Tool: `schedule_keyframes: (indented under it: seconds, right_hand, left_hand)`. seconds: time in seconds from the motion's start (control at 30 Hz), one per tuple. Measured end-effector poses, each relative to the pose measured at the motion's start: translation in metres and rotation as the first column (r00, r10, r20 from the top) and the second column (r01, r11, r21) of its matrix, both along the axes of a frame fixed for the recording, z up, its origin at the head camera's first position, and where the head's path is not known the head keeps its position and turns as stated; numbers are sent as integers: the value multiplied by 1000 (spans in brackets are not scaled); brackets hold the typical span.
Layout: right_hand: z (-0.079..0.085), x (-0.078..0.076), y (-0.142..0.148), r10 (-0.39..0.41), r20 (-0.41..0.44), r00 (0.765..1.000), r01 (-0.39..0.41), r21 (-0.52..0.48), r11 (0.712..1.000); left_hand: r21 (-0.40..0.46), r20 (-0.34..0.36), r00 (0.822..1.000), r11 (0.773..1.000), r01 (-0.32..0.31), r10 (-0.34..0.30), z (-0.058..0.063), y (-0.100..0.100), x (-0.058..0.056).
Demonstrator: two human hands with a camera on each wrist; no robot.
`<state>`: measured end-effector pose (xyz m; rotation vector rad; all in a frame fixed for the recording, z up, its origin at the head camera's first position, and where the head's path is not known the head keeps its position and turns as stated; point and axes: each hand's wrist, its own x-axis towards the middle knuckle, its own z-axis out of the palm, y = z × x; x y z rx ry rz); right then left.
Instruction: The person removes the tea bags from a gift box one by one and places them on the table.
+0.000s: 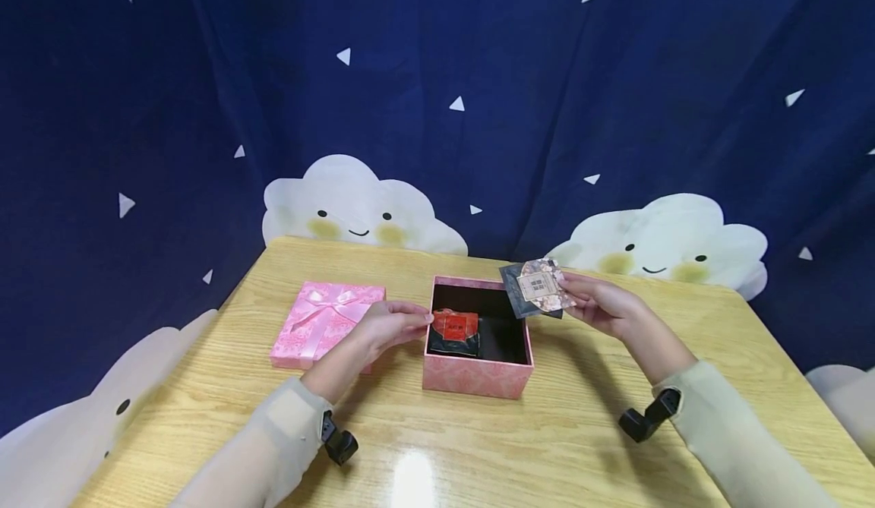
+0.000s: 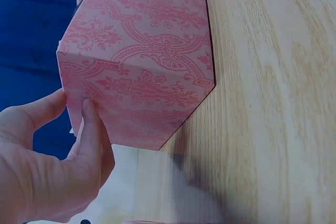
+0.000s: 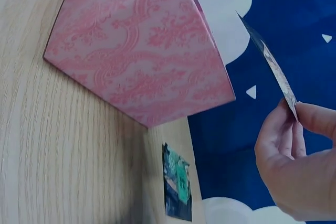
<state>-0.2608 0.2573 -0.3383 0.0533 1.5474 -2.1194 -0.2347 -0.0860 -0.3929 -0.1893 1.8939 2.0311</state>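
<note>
The table [image 1: 519, 447] in front of me is pale, streaky wood, light glaring off its near side. On it stands a pink box [image 1: 475, 379], with a bow-topped lid [image 1: 324, 326] left and a green packet [image 3: 177, 182] right.

Pink box [image 1: 476, 379]: ornate pattern outside, dark inside; upright and open on the bench [image 1: 492, 441], left rim pinched by left fingers [image 1: 412, 319].
Floral-label packet [image 1: 537, 288]: dark, thin, flat; tilted in the air by the box's far right corner, right edge pinched in right fingers [image 1: 581, 285].
Red-label packet [image 1: 456, 329]: dark below its label; inside the box, at left.
</note>
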Motion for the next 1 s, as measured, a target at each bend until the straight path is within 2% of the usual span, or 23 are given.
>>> schedule_keyframes:
  seconds: [0.27, 0.53, 1.0]
  right_hand:
    - [-5, -2, 18, -61, 86, 994, 67, -72, 995]
    - [-12, -5, 34, -134, 184, 974, 151, -85, 985]
    - [-29, -16, 59, -187, 264, 946, 224, -119, 967]
  left_hand:
    - [11, 2, 1000, 1000, 0, 0, 1, 0, 1]
    - [2, -2, 1000, 1000, -4, 4, -1, 0, 1]
    - [-9, 8, 1000, 1000, -5, 5, -4, -1, -1]
